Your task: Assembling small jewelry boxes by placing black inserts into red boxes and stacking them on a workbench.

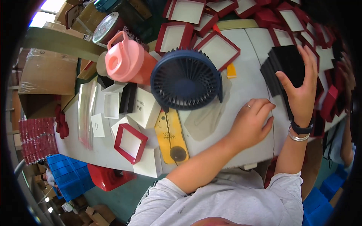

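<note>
My right hand (303, 86), with a dark watch and a bangle at the wrist, has its fingers spread and thumb wide apart. It is beside a stack of thin black pads (288, 62) on the table's right part; whether it touches them I cannot tell. To its left, my left hand (250, 122), wearing a ring, is low over the white tabletop (241, 156). Its fingers are loosely bent, the thumb stands apart from them, and no object shows between them.
A dark blue fan (186, 81) stands mid-table, beside a pink bottle (126, 60). Red-rimmed box trays (218, 47) pile up at the far side and right. White boxes (143, 107), a red frame (130, 143) and a yellow item (171, 137) lie left. A red stool (103, 177) stands below.
</note>
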A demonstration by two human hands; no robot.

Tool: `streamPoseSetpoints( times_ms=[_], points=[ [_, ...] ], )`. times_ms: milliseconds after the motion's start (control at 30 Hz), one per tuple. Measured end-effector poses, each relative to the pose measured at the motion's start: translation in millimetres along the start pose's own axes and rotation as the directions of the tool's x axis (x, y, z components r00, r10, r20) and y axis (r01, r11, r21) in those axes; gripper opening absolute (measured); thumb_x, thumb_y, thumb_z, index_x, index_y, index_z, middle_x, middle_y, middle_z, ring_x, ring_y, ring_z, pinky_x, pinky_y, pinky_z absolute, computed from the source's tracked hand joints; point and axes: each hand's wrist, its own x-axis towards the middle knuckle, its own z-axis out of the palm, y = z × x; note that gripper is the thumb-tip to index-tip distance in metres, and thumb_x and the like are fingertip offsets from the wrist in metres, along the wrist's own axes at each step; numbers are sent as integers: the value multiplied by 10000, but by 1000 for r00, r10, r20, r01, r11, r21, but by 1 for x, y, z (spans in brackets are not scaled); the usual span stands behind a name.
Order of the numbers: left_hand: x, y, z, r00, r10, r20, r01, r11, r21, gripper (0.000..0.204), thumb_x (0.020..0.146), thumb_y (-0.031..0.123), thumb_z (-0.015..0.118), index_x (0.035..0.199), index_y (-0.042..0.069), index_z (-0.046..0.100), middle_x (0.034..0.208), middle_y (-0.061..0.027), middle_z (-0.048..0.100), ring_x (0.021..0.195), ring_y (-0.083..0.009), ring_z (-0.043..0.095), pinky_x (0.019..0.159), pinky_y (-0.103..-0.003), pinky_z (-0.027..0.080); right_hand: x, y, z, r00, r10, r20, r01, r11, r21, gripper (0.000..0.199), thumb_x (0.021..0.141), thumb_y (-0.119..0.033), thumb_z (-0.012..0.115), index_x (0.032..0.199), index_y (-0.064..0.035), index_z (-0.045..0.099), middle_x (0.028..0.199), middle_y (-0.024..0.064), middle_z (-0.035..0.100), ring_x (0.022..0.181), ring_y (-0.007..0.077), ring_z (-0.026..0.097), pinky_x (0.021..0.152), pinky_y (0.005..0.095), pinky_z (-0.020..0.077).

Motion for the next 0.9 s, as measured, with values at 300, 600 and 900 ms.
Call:
streamPoseSetpoints(
  times_ms=[300,600,900],
  points=[
    [12,-8,-20,967,-67,-245,127,964,235,508,728,56,745,1213,33,596,1300,-201,499,1187,-383,495,992,-430,388,-3,11,-2,966,-26,257,80,976,-202,600,787,-334,778,1304,-95,591,1448,161,469,1385,363,356,1123,465,282],
    [18,-11,-21,933,-361,3,318,827,464,848,801,221,716,1506,20,289,1515,-415,93,1398,-618,90,1084,-698,143,-11,23,-28,947,-23,321,14,999,32,615,898,-321,616,1383,21,455,1455,236,431,1366,368,409,1142,474,293],
    [13,-17,-13,960,-268,-80,275,855,440,755,774,226,704,1413,-19,387,1440,-260,324,1342,-471,295,1110,-623,207,-15,37,-20,965,-18,260,23,1000,-18,601,886,-262,667,1408,-44,464,1469,167,454,1376,323,417,1138,442,321]
  ],
)
